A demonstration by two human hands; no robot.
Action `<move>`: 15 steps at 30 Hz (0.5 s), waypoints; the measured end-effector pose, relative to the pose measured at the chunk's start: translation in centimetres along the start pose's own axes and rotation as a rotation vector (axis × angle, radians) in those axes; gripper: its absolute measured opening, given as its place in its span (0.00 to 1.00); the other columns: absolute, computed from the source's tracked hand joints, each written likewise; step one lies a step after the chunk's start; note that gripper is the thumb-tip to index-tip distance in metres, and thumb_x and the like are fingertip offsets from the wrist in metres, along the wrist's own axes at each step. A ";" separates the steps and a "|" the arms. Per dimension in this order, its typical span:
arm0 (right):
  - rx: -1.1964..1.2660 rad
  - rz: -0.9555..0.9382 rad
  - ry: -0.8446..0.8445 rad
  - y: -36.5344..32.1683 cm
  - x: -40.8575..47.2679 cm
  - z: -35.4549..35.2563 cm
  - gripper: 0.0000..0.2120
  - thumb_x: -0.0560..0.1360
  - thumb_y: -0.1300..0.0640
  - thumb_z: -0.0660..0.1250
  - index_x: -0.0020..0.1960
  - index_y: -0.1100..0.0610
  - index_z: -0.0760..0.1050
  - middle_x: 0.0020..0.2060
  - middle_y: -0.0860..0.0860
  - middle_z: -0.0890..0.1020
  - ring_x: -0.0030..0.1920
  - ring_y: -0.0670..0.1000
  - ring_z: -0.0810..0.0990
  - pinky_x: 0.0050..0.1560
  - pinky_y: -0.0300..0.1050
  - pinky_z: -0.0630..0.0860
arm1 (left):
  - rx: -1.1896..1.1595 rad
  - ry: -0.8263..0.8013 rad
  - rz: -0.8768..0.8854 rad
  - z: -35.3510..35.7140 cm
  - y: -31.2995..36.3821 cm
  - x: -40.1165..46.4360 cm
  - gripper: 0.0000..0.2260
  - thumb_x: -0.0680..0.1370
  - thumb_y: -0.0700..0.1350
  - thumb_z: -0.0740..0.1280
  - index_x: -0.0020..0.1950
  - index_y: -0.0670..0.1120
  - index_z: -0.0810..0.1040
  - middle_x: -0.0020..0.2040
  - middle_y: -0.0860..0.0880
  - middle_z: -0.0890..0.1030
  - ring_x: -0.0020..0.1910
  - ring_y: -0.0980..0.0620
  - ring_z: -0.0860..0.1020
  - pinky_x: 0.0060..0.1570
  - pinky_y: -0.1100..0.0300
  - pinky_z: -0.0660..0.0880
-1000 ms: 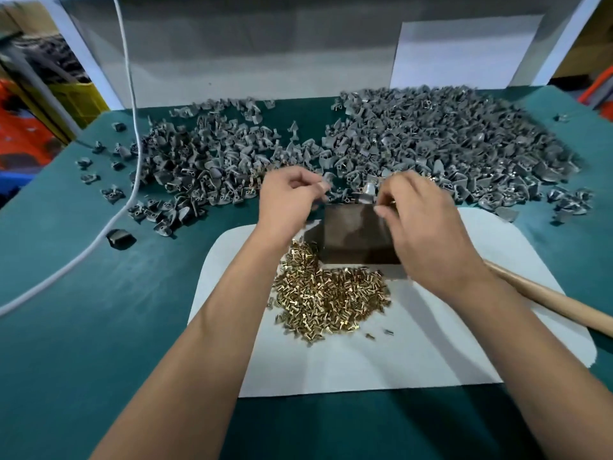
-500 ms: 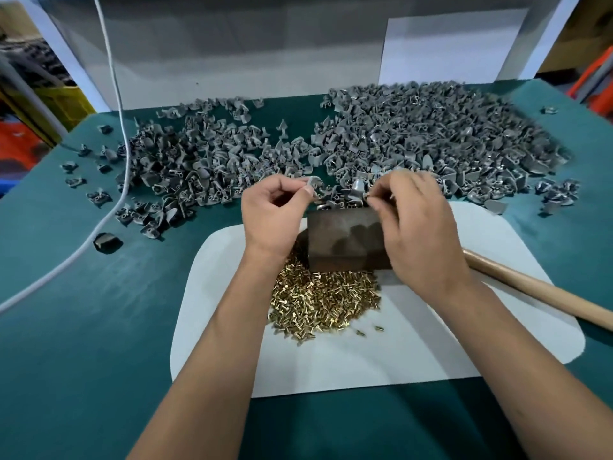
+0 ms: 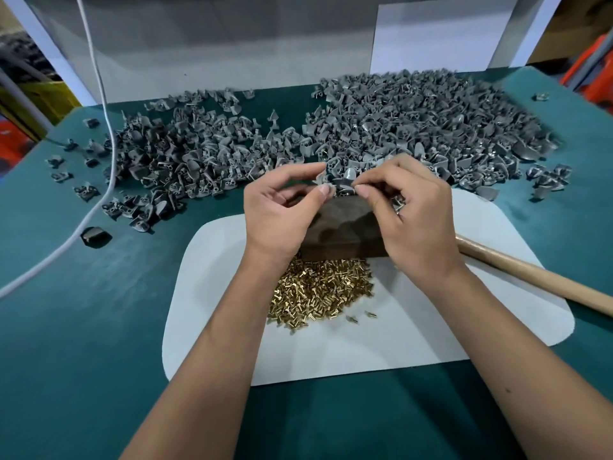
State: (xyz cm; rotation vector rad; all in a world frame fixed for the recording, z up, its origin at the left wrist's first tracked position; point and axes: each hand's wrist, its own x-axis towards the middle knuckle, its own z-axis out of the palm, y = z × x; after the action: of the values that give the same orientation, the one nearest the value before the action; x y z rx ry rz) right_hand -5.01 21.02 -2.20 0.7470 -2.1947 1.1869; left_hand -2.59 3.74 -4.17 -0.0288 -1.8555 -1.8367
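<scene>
My left hand and my right hand meet above the far edge of a dark rectangular block. Between their fingertips they pinch a small grey plastic part. More small grey pieces show under my right hand's curled fingers. The block stands on a white mat. A heap of small brass rivets lies on the mat just in front of the block, partly hidden by my left wrist.
Two wide heaps of grey plastic parts cover the green table behind the mat, one at the left and one at the right. A wooden handle lies across the mat's right side. A white cable hangs at the left, near a lone dark part.
Both hands stay over the block. The fingertips have drawn closer together on the grey part, and my left hand's fingers have opened out a little.
</scene>
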 end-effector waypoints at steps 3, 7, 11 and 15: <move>0.070 0.049 0.034 -0.2 0.0 -0.1 0.03 0.79 0.61 0.70 0.50 0.57 0.83 0.44 0.47 0.83 0.47 0.44 0.81 0.51 0.34 0.74 | 0.030 -0.061 -0.025 0.6 0.5 -0.5 0.12 0.73 0.33 0.76 0.55 0.43 0.86 0.48 0.45 0.88 0.46 0.44 0.87 0.53 0.44 0.84; 0.151 0.123 0.031 -0.4 -0.2 0.0 0.06 0.78 0.62 0.70 0.51 0.54 0.84 0.44 0.44 0.85 0.47 0.44 0.83 0.52 0.40 0.79 | 0.067 -0.060 -0.009 0.8 0.8 -0.6 0.12 0.72 0.32 0.77 0.54 0.40 0.86 0.48 0.44 0.88 0.47 0.45 0.87 0.54 0.45 0.83; 0.194 0.130 0.058 -0.7 -0.3 0.4 0.06 0.75 0.63 0.73 0.51 0.55 0.83 0.44 0.45 0.85 0.47 0.45 0.85 0.51 0.41 0.81 | 0.066 -0.071 -0.002 1.0 0.9 -0.7 0.09 0.71 0.31 0.78 0.50 0.38 0.85 0.47 0.42 0.87 0.47 0.45 0.86 0.55 0.44 0.83; 0.225 0.155 0.162 -0.8 -0.3 0.6 0.08 0.74 0.62 0.76 0.51 0.57 0.80 0.44 0.44 0.85 0.47 0.44 0.86 0.50 0.40 0.81 | 0.050 -0.081 -0.012 1.0 0.7 -0.7 0.07 0.72 0.33 0.78 0.48 0.39 0.85 0.47 0.43 0.87 0.48 0.45 0.87 0.55 0.44 0.83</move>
State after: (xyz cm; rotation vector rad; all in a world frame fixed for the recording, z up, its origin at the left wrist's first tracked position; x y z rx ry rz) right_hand -4.35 20.24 -2.22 0.5532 -2.0376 1.5353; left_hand -2.09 4.95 -3.76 -0.0748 -1.9607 -1.8211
